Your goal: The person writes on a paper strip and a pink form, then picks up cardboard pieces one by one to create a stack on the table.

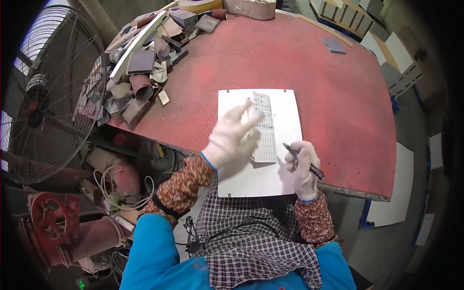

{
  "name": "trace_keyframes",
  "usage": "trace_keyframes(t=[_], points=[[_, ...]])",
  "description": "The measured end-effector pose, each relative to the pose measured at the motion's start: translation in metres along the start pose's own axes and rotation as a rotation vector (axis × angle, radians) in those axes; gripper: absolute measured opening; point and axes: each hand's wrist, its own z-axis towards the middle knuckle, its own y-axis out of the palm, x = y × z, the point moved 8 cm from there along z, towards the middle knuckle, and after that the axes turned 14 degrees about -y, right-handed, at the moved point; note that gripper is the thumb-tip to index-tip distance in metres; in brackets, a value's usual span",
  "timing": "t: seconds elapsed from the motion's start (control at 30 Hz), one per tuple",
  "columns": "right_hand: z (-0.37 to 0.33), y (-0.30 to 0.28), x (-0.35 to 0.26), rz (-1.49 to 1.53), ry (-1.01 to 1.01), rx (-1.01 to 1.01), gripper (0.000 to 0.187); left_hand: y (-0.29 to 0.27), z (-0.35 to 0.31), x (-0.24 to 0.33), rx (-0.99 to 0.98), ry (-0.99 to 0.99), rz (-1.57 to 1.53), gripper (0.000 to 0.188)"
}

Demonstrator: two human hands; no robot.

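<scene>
My left hand [233, 135], in a white knitted glove, hovers with fingers spread at the left side of a narrow ruled form [264, 137]. Writing fills the form's upper rows, and the lower grid looks blank. Beneath it lies a white panel [237, 181] with small brown marks along its edges, at the front of the red table. My right hand [303, 166], gloved too, grips a black pen [315, 171], its tip pointing up and left toward the form. Motion blurs the left fingers a little; whether they touch the paper I cannot tell.
Sanding blocks, abrasive rolls and scraps [142, 87] are heaped at the table's far left. A grey pad [333, 45] lies far right on the red table [348, 121]. A large caged fan [48, 92] and a red handwheel [48, 212] stand left; white panels [394, 188] stand right.
</scene>
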Motion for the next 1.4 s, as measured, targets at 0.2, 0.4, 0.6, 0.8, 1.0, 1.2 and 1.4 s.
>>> trace_keyframes(t=[0.2, 0.4, 0.6, 0.8, 1.0, 1.2, 1.4], points=[[0.028, 0.01, 0.009, 0.089, 0.063, 0.059, 0.02, 0.014, -0.039, 0.025, -0.302, 0.055, -0.109, 0.034], [0.055, 0.032, 0.018, 0.124, 0.117, 0.008, 0.017, 0.017, -0.04, 0.016, -0.26, 0.018, -0.162, 0.032], [0.059, 0.044, 0.037, 0.13, 0.068, 0.025, 0.022, 0.02, -0.037, 0.01, -0.215, -0.033, -0.243, 0.031], [0.058, 0.037, 0.042, 0.14, 0.057, 0.092, 0.02, 0.019, -0.033, 0.008, -0.203, -0.069, -0.252, 0.036], [0.061, 0.037, 0.042, 0.05, 0.008, 0.041, 0.014, 0.02, -0.028, 0.009, -0.22, -0.082, -0.241, 0.049], [0.061, 0.039, 0.05, 0.045, 0.045, 0.062, 0.012, 0.026, -0.021, 0.006, -0.226, -0.074, -0.238, 0.051], [0.062, 0.036, 0.034, -0.043, 0.056, 0.119, 0.009, 0.023, -0.018, 0.013, -0.231, -0.058, -0.229, 0.052]])
